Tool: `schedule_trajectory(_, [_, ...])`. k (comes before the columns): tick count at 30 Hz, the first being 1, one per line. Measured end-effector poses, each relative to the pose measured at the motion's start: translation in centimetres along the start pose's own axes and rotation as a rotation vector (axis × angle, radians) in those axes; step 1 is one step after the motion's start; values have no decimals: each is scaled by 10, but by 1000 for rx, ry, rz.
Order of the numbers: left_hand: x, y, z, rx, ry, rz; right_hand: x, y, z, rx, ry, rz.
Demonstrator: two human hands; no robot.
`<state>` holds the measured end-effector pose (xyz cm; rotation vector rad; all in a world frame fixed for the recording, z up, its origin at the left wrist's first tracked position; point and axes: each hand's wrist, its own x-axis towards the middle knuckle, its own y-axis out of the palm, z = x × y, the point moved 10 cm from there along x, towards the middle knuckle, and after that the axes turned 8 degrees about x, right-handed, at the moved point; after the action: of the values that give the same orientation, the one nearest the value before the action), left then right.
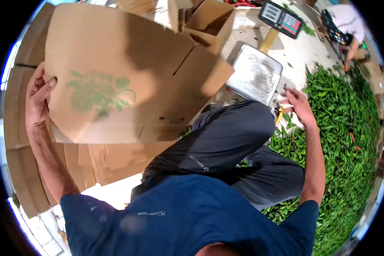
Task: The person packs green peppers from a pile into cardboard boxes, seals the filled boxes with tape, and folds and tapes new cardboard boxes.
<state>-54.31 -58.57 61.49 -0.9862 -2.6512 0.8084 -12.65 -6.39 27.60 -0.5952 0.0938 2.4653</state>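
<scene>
My left hand [39,100] grips the left edge of a large cardboard box [102,47], thumb over its face and fingers behind. The box looks partly flattened, tilted up, with a slit between flaps on the right and a green vegetable print on its side. My right hand [298,106] is to the right of my knee, fingers curled and blurred. Below its fingertips shows a small yellow-orange thing [280,114]; I cannot make out its kind or whether the fingers hold it. A platform scale [254,72] stands just beyond, its display [281,19] on a post.
A big heap of green peppers [345,141] spreads along the right. Stacked flattened cartons [25,128] line the left. An open cardboard box [211,25] stands at the back. A co-worker [345,25] bends over the heap's far end at top right.
</scene>
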Motion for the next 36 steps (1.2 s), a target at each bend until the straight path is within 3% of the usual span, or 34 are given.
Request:
schedule_trajectory(6, [124,123,-22,-273,282,104,5,26,103,663,-323,161])
schedule_trajectory(7, [137,163,-30,-338,289,132,-13,22,137,712,-473,84])
schedule_trajectory(8, [151,195,-33,-402,290,162,-6,-7,137,643,-487,-21])
schedule_trajectory(11, [207,277,-26,-455,404,298,-27,-76,133,741,-502,-178])
schedule_trajectory(14, [247,368,-5,-345,290,283,-43,-126,96,850,-459,-163])
schedule_trajectory(16, [251,430,-8,-506,275,304,-48,-137,72,512,-405,-311])
schedule_trajectory(17, [246,449,-20,-407,263,298,-47,-134,58,461,-353,-285])
schedule_trajectory(20, [272,494,24,-937,151,297,-45,-113,15,405,-232,-244])
schedule_trajectory(21, [273,502,32,-961,110,238,-37,-108,-9,128,-156,-214])
schedule_trajectory(22, [280,512,43,-985,27,214,-42,-80,1,28,-113,-137])
schedule_trajectory(24, [294,531,71,-1020,-141,158,-47,-15,-17,-2,202,145])
schedule_trajectory(25, [309,540,82,-1004,-159,187,-43,2,-17,-277,-122,221])
schedule_trajectory(26, [323,554,70,-1045,-109,312,-43,23,-13,-260,-138,327])
schedule_trajectory(28, [335,560,52,-869,-201,181,-37,40,-23,142,26,498])
schedule_trajectory(29, [344,568,53,-772,-199,175,-25,29,-31,59,115,502])
schedule_trajectory(30, [363,579,55,-677,-188,171,-7,11,-77,313,271,376])
schedule_trajectory(33, [404,617,62,-354,-129,240,41,-106,-193,-545,184,-455])
schedule_trajectory(34, [409,631,63,-237,-107,281,49,-115,-231,-689,350,-427])
schedule_trajectory(35, [394,634,37,-288,-105,304,52,-118,-281,-579,568,-392])
schedule_trajectory(36, [403,643,37,-302,-122,381,54,-114,-313,-533,635,-409])
